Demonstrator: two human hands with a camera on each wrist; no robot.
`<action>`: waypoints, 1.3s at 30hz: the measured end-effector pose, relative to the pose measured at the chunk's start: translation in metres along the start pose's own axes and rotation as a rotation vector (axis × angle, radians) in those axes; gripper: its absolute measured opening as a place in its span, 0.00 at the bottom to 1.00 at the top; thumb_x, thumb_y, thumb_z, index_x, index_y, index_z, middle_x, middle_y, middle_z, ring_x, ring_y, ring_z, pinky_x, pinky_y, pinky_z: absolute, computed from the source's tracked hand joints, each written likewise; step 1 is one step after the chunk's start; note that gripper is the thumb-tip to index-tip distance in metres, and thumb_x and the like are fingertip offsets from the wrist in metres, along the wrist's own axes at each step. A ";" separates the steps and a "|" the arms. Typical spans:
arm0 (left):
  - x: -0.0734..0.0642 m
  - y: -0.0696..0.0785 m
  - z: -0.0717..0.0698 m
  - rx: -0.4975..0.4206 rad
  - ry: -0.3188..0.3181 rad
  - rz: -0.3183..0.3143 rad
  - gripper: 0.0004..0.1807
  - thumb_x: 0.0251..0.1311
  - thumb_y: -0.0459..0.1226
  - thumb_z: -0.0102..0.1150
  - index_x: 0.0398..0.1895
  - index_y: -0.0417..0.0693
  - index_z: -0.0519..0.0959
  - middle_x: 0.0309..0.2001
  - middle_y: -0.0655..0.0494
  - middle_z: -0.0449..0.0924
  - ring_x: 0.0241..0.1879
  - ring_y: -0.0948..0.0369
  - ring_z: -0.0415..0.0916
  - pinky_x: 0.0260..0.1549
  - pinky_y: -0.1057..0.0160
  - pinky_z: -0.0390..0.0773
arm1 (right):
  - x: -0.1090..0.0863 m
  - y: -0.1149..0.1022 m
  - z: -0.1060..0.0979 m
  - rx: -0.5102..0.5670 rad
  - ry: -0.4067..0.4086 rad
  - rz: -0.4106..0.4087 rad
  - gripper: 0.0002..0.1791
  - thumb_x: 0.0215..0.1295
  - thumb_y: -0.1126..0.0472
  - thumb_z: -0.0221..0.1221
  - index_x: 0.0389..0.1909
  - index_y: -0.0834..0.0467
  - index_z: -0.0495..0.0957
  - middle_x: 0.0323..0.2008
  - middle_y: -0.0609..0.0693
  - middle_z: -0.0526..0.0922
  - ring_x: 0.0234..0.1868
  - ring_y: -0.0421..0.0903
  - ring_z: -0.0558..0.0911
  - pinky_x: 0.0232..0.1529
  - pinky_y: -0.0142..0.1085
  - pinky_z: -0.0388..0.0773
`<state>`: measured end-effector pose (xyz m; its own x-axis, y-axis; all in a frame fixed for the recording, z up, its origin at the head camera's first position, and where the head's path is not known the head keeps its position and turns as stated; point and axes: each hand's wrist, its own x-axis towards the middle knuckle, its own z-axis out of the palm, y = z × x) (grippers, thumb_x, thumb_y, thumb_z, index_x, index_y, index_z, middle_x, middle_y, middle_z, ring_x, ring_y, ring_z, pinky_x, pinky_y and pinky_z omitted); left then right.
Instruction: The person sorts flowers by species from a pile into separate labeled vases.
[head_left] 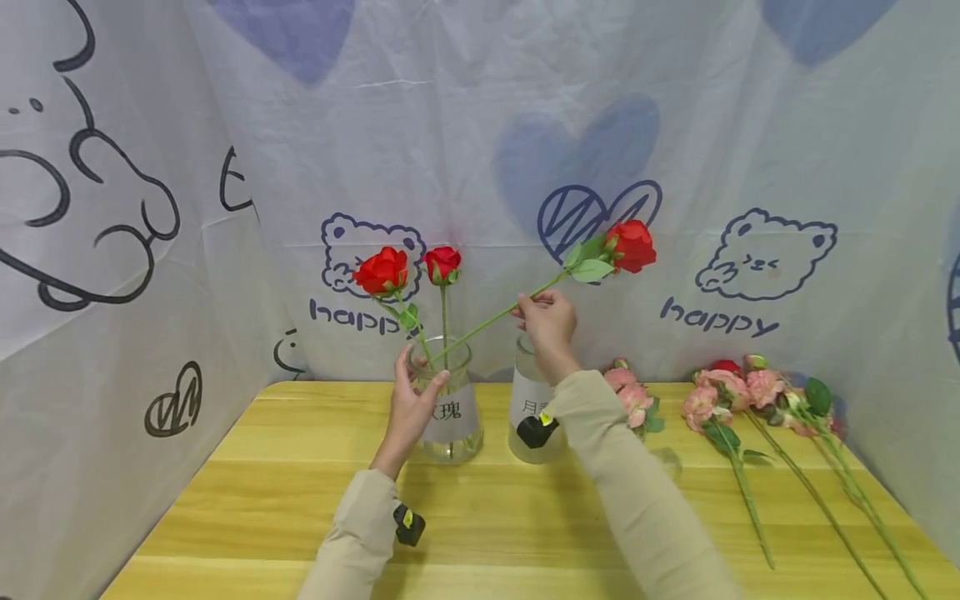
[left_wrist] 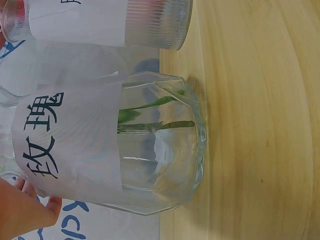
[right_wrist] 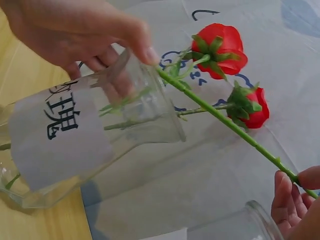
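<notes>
My left hand grips the neck of a clear glass vase that carries a white paper label with dark characters. Two red roses stand in it: a fuller rose leaning left and a smaller, upright rose. In the right wrist view, their stems pass down through the neck. Between thumb and fingers, my right hand pinches the green stem of another red rose. That rose slants, bloom up to the right, and its lower stem end is at the vase mouth by my left thumb.
A second labelled glass vase stands just right of the first, partly behind my right forearm. Pink flowers lie beyond that sleeve. Several more pink flowers with long stems lie at the table's right. A printed white curtain hangs behind.
</notes>
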<state>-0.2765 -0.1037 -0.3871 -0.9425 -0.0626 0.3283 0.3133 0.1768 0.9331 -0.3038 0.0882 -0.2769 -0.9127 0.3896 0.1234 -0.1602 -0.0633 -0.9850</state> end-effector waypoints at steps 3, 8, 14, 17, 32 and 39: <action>-0.001 0.000 0.000 -0.006 0.003 -0.001 0.43 0.63 0.42 0.60 0.75 0.45 0.47 0.65 0.39 0.63 0.67 0.42 0.55 0.62 0.42 0.61 | -0.001 0.002 0.002 -0.049 -0.011 -0.008 0.11 0.65 0.67 0.60 0.45 0.68 0.73 0.39 0.62 0.83 0.31 0.45 0.84 0.29 0.29 0.80; -0.001 0.000 -0.001 -0.006 -0.001 -0.009 0.43 0.62 0.43 0.59 0.75 0.47 0.47 0.66 0.40 0.62 0.68 0.43 0.54 0.63 0.43 0.60 | -0.005 0.004 0.008 -0.191 -0.035 -0.096 0.10 0.65 0.67 0.60 0.43 0.68 0.75 0.38 0.61 0.84 0.35 0.53 0.84 0.32 0.34 0.81; -0.001 0.001 -0.001 -0.009 -0.002 -0.008 0.43 0.62 0.44 0.59 0.75 0.48 0.47 0.66 0.40 0.62 0.68 0.44 0.54 0.63 0.44 0.59 | -0.010 0.007 0.019 -0.402 -0.084 -0.262 0.09 0.62 0.64 0.62 0.39 0.66 0.78 0.36 0.58 0.85 0.36 0.52 0.84 0.37 0.39 0.80; -0.001 0.001 -0.001 -0.008 0.000 -0.006 0.44 0.62 0.44 0.59 0.75 0.47 0.47 0.66 0.40 0.62 0.68 0.43 0.54 0.63 0.43 0.59 | -0.015 0.007 0.025 -0.494 -0.113 -0.323 0.09 0.62 0.63 0.62 0.39 0.64 0.79 0.36 0.56 0.86 0.36 0.51 0.84 0.39 0.42 0.79; -0.001 0.001 0.001 -0.018 0.010 -0.010 0.44 0.62 0.43 0.60 0.75 0.45 0.47 0.66 0.39 0.62 0.67 0.42 0.55 0.63 0.43 0.59 | -0.028 0.014 0.040 -0.776 -0.214 -0.499 0.07 0.63 0.62 0.62 0.37 0.63 0.81 0.34 0.54 0.86 0.35 0.52 0.84 0.36 0.42 0.79; 0.000 0.000 0.000 -0.028 0.012 0.005 0.44 0.62 0.42 0.60 0.75 0.44 0.47 0.65 0.38 0.63 0.67 0.42 0.55 0.63 0.43 0.59 | -0.029 0.013 0.035 -0.814 -0.293 -0.526 0.06 0.62 0.63 0.63 0.34 0.61 0.84 0.31 0.52 0.86 0.31 0.48 0.83 0.33 0.39 0.79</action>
<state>-0.2766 -0.1039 -0.3875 -0.9394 -0.0732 0.3350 0.3217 0.1495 0.9350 -0.2929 0.0441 -0.2887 -0.8739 -0.0606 0.4823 -0.3636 0.7401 -0.5658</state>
